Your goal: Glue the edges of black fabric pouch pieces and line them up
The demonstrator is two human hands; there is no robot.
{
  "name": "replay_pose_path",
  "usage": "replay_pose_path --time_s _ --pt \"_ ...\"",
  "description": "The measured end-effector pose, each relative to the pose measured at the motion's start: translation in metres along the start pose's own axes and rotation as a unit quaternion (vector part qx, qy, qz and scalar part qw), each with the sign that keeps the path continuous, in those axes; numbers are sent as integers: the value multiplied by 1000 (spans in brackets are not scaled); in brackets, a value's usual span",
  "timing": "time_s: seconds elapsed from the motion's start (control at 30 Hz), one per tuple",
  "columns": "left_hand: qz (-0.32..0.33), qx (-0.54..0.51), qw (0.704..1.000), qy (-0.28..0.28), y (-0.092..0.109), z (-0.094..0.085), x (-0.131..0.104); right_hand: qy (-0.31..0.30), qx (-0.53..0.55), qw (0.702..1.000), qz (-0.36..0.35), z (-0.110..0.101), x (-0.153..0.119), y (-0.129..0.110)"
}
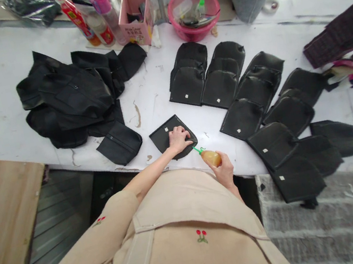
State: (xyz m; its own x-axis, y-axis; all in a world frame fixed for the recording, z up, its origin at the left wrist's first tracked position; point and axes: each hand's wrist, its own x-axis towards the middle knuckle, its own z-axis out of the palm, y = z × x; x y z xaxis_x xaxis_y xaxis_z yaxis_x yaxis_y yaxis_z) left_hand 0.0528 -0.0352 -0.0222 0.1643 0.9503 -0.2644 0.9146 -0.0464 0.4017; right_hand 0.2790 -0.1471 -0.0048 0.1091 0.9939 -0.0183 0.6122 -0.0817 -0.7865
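Observation:
A black fabric piece [160,140] with a small white tag lies flat near the table's front edge. My left hand [179,139] rests on it, fingers bent and somewhat apart, pressing its right part. Wrapped in my right hand [224,167] is a bottle [211,158] of amber liquid with a thin green nozzle, tilted so that its tip meets or nearly meets the rounded edge of the piece. Rows of similar black pieces [245,117] overlap on the right. To the left is a loose heap of black pieces [77,95].
Bottles [74,18], a pink box [135,16] and a pink basin [194,14] with tools stand along the back. Dark folded cloth [343,32] is at the right. A wooden board [7,216] lies at the left, and grey cloth [335,218] hangs at the lower right.

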Motion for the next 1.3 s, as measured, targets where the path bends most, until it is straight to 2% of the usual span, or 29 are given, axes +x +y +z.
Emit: replay_pose_path --time_s 0.1,0.2,0.3,0.53,0.73,0.87,1.03,1.3 --pt "18 -2 1000 -26 -7 -7 0 6 5 1000 16 2 2 0" --pt "74 5 995 -63 -17 -14 -7 9 6 1000 25 3 3 1" --pt "105 23 991 -75 -24 -16 -16 3 5 1000 28 3 1 1" --pt "95 38 994 -49 -25 -7 -21 -32 4 999 15 4 -4 1" --pt "71 29 997 -28 -23 -5 -16 -15 12 1000 20 6 1 -1" --pt "75 20 997 -23 -23 -3 -14 -18 12 1000 15 9 2 -2" --pt "77 33 996 -20 -24 -1 -14 -49 7 999 -10 11 -3 -4" --pt "94 34 995 -28 -29 -1 -13 -52 10 998 -14 9 -4 -5"
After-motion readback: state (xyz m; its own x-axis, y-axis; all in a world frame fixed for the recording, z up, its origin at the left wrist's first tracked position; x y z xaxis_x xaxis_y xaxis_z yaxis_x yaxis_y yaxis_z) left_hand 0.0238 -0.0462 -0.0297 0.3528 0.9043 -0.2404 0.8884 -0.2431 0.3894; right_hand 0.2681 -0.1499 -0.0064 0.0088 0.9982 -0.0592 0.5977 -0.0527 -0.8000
